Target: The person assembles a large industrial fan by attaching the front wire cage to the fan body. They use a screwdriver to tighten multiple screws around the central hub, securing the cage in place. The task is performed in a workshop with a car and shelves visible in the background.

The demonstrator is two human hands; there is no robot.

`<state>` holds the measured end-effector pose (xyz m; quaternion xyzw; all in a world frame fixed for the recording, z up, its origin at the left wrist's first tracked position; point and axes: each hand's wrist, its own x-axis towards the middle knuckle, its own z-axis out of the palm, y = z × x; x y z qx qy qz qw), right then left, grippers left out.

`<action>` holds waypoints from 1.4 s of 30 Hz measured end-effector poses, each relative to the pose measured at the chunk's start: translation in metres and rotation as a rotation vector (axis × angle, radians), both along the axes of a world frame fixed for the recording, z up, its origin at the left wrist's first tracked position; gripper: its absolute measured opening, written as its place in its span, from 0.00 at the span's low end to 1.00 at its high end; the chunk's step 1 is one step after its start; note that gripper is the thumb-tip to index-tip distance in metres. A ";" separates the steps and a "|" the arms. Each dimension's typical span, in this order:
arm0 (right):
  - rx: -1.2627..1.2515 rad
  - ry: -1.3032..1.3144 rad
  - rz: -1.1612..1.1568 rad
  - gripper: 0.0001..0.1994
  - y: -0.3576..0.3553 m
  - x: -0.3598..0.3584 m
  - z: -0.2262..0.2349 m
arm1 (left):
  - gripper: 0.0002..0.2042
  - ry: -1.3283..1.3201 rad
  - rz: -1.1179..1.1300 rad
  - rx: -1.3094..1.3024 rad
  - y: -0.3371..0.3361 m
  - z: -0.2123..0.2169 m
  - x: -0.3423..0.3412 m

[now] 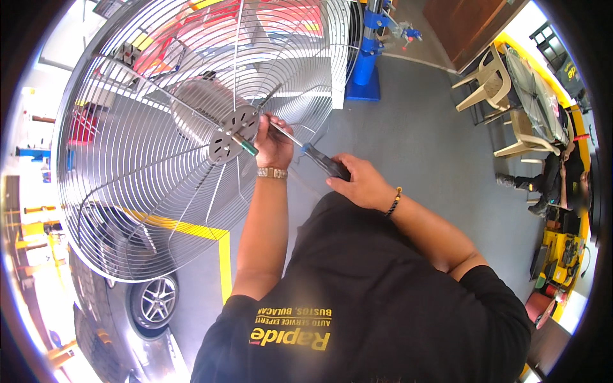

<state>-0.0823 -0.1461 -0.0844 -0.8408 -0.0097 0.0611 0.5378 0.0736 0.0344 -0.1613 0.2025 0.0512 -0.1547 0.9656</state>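
In front of me at the left is a large round wire fan guard, with a slotted metal hub plate at its middle. From the plate sticks out a short rod with a green end. My left hand is at the plate's right edge, its fingers curled; what they pinch is hidden. My right hand is closed round the dark handle of a screwdriver. The screwdriver's shaft slants up and left to the left hand's fingers, where its tip is hidden. Behind the wires is a rounded silvery housing.
A blue post on a base stands beyond the guard. At lower left are a car wheel and a yellow floor line. Beige plastic chairs, a seated person and yellow equipment line the right side.
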 end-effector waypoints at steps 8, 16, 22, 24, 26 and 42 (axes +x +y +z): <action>-0.117 0.281 -0.047 0.21 -0.063 -0.053 -0.072 | 0.08 0.228 -0.322 0.426 0.009 -0.072 -0.099; 0.180 0.394 0.048 0.21 -0.049 -0.094 -0.172 | 0.10 0.768 -0.327 0.674 0.051 -0.129 -0.176; 0.407 0.436 0.143 0.21 -0.045 -0.086 -0.205 | 0.08 0.756 -0.206 0.680 0.046 -0.126 -0.168; 0.441 0.474 0.161 0.21 -0.054 -0.082 -0.206 | 0.09 0.752 -0.188 0.698 0.039 -0.123 -0.169; 0.428 0.453 0.190 0.21 -0.062 -0.079 -0.203 | 0.09 0.742 -0.170 0.688 0.032 -0.120 -0.174; 0.636 0.292 0.095 0.20 0.050 0.000 -0.107 | 0.08 0.313 0.213 0.658 0.052 0.001 -0.076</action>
